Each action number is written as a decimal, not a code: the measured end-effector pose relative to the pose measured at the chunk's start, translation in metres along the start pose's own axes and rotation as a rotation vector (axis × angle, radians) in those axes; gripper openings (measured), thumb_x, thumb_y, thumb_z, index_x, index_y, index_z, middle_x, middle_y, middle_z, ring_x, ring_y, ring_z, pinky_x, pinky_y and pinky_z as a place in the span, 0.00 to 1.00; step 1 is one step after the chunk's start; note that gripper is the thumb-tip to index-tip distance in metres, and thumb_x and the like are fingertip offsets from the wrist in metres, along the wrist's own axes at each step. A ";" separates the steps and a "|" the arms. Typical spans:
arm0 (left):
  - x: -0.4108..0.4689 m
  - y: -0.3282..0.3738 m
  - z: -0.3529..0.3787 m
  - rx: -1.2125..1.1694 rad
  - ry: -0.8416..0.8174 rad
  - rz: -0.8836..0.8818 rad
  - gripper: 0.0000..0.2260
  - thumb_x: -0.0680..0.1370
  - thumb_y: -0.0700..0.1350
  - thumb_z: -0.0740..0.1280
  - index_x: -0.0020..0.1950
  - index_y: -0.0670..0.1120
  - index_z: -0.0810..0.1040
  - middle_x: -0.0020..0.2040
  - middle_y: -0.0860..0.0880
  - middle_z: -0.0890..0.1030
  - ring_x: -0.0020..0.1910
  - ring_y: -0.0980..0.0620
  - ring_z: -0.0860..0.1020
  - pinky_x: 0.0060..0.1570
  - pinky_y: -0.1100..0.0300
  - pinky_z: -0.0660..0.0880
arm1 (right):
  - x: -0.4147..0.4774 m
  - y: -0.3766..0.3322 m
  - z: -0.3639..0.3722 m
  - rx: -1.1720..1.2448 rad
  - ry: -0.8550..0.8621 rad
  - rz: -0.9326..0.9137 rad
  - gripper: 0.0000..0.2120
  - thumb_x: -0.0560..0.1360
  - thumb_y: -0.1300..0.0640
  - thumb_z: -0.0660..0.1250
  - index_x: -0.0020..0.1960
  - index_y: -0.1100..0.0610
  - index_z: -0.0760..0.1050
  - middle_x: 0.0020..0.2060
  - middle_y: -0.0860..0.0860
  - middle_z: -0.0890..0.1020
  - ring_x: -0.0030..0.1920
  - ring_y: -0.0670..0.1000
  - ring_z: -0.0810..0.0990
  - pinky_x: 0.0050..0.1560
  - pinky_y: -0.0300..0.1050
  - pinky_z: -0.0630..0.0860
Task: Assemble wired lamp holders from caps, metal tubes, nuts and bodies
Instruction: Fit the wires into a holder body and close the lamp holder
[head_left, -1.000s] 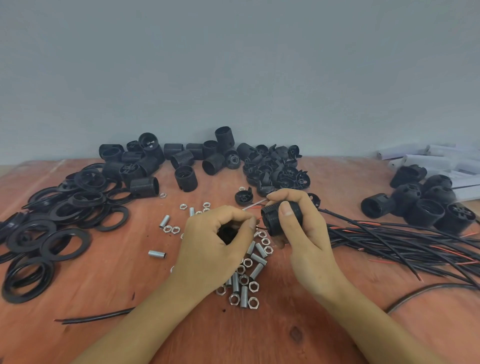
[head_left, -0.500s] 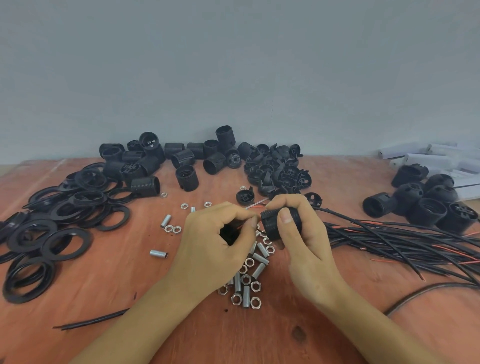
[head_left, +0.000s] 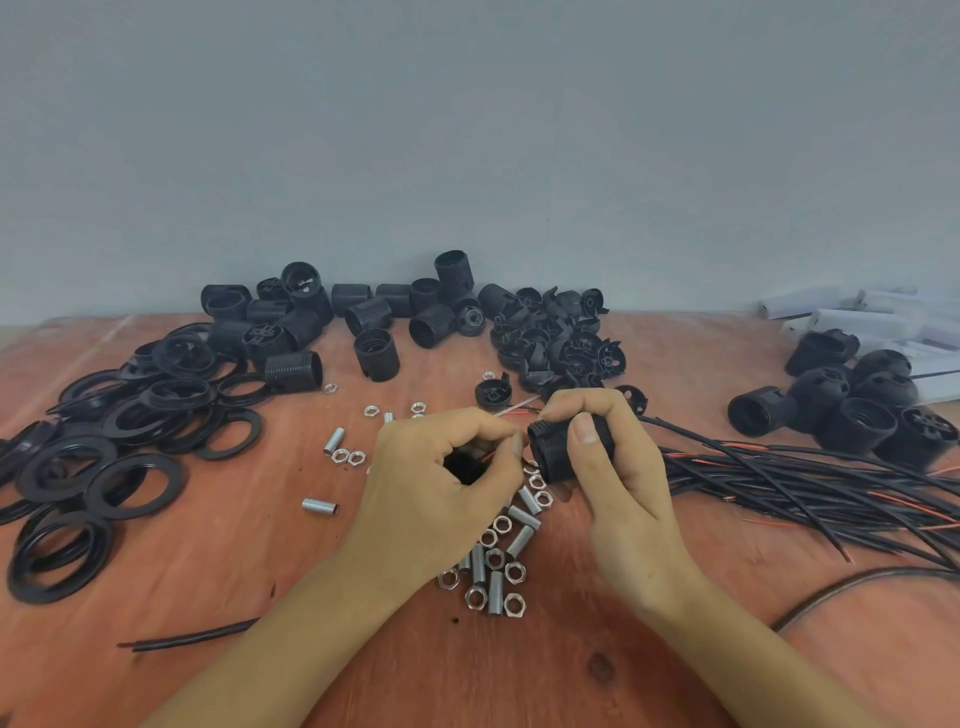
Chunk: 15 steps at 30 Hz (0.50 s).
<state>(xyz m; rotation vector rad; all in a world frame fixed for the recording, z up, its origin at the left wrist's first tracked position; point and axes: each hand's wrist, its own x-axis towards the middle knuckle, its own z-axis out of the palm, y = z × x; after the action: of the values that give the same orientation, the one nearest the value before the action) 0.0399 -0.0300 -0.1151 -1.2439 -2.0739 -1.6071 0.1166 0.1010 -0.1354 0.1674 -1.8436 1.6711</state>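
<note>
**Lamp holder body gripped over the pile of nuts and tubes**

The black lamp holder body (head_left: 549, 453) lies on its side in mid-scene, lifted off the tabletop (head_left: 218, 577) and held by the right hand (head_left: 621, 478). That hand's fingers (head_left: 584, 430) curl round the body, thumb across its near side and the others over the top. A thin red wire (head_left: 511, 413) runs out leftward from behind the knuckles.

Just left of the body, the left hand (head_left: 436, 483) is closed into a loose fist. Its fingers (head_left: 467, 421) wrap a small black part (head_left: 466, 469) that sits dark in the hollow of the palm; what the part is cannot be told. The thumb and forefinger tips meet right beside the open end of the body, and a bit of red shows there.

Below and between the wrists lies a heap of nuts and metal tubes (head_left: 498, 566). More of these are scattered to the left, among them a single tube (head_left: 320, 505) lying alone.

To the right, a bundle of black and red wires (head_left: 805, 483) fans across the tabletop. Beyond it stands a cluster of assembled holders (head_left: 841, 410), with white rolls (head_left: 857, 317) at the far right by the wall.

Along the far edge sit threaded black bodies (head_left: 374, 312) and a pile of caps (head_left: 561, 338), with one cap (head_left: 492, 393) apart, nearer the hands. Flat black rings (head_left: 104, 457) cover the left side. A loose black wire piece (head_left: 192, 636) lies near left.
</note>
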 end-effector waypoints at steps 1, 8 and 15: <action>0.000 0.000 -0.001 0.007 0.002 0.009 0.06 0.73 0.37 0.69 0.41 0.45 0.85 0.30 0.55 0.81 0.28 0.56 0.78 0.30 0.70 0.70 | -0.001 0.000 0.001 -0.003 0.002 -0.004 0.10 0.80 0.50 0.56 0.52 0.50 0.75 0.42 0.44 0.78 0.41 0.43 0.75 0.45 0.37 0.72; -0.001 0.001 0.001 -0.026 0.026 -0.004 0.05 0.74 0.38 0.70 0.40 0.45 0.85 0.29 0.54 0.80 0.26 0.57 0.77 0.28 0.68 0.70 | 0.005 -0.005 0.004 -0.057 0.053 -0.085 0.08 0.81 0.51 0.55 0.53 0.48 0.73 0.43 0.49 0.76 0.39 0.51 0.73 0.41 0.43 0.74; 0.001 0.002 -0.001 -0.019 0.025 0.044 0.04 0.74 0.37 0.71 0.41 0.42 0.85 0.32 0.53 0.82 0.30 0.55 0.79 0.30 0.66 0.73 | 0.005 -0.001 0.000 -0.097 0.039 -0.070 0.08 0.81 0.50 0.55 0.53 0.49 0.73 0.39 0.51 0.73 0.36 0.54 0.69 0.39 0.45 0.71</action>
<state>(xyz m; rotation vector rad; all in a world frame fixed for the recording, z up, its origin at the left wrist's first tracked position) 0.0403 -0.0303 -0.1132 -1.2606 -2.0066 -1.6186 0.1134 0.1024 -0.1326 0.1558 -1.8637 1.5242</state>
